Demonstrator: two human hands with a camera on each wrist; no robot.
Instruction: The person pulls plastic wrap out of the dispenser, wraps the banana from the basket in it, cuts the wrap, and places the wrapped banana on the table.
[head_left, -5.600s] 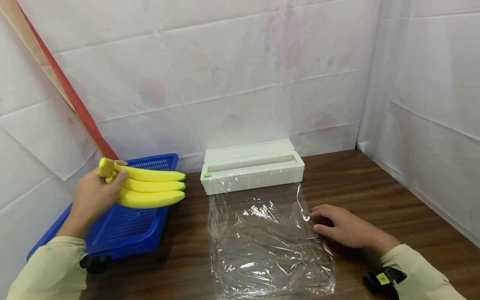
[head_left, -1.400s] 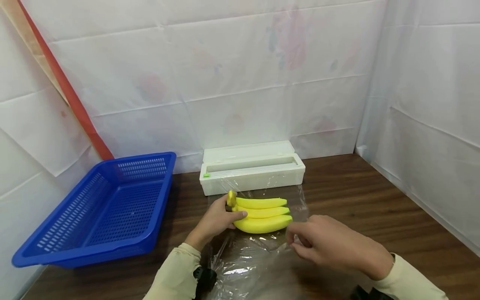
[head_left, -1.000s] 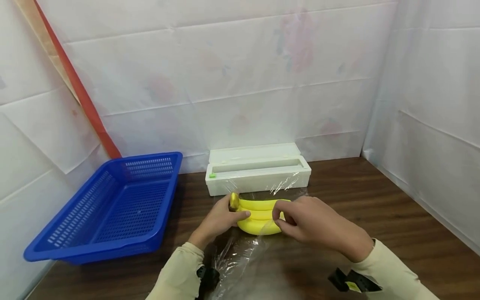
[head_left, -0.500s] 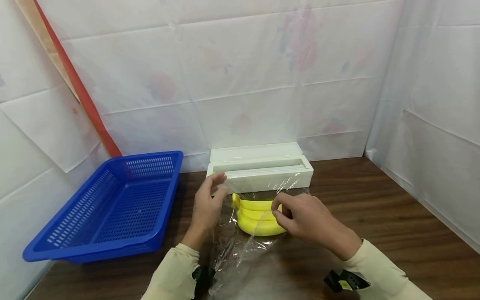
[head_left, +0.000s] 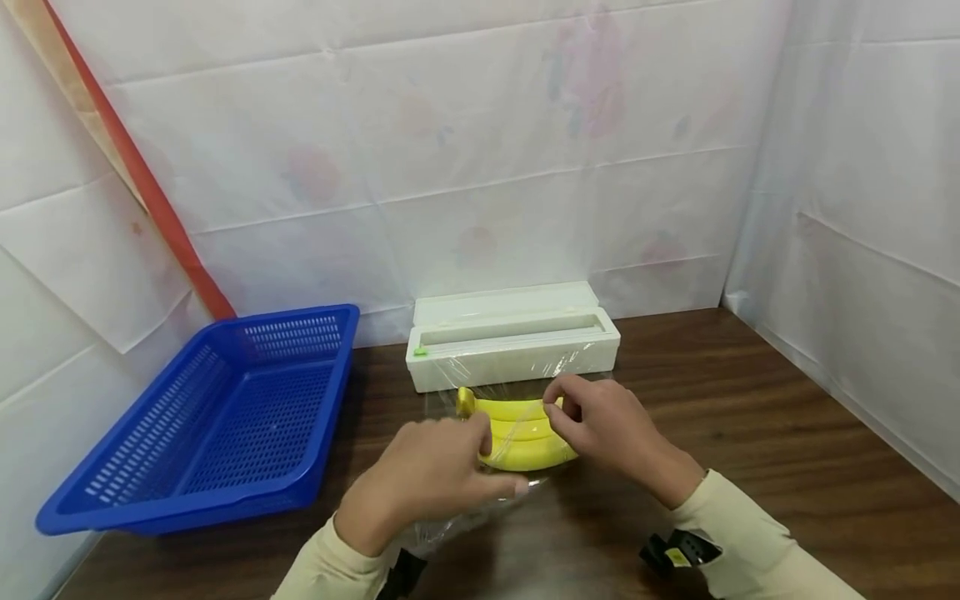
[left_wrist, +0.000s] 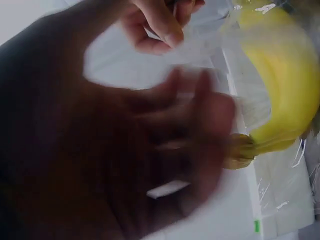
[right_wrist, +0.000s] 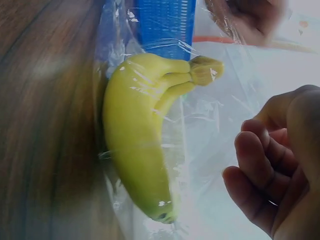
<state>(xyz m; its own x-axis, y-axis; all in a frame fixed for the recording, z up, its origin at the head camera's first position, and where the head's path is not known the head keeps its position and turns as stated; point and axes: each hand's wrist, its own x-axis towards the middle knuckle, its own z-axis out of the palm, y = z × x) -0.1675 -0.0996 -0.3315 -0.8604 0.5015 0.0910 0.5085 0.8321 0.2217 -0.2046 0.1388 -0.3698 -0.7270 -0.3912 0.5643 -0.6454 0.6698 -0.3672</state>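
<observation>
A bunch of yellow bananas (head_left: 528, 454) lies on the brown table in front of the white box, stem to the left. Clear plastic wrap (right_wrist: 210, 112) runs out of the box and is folded up over the bunch from the near side. My right hand (head_left: 611, 425) pinches the wrap's edge between thumb and index finger above the bananas' right part. My left hand (head_left: 427, 471) is over the near left side of the bunch, thumb spread from loosely bent fingers. In the left wrist view that hand (left_wrist: 170, 150) is blurred, with nothing gripped in it.
Behind the bananas stands the white wrap box (head_left: 517, 360), lid raised, with a green slider (head_left: 420, 351) at its left end. A blue plastic basket (head_left: 300, 492) is on the left. White sheeting (head_left: 480, 167) closes off the back and sides of the brown table (head_left: 787, 433).
My left hand set the bananas on the wrap, let go of the stem, lifted, then came down nearer to me. My right hand took the wrap's near edge and drew it over the bananas.
</observation>
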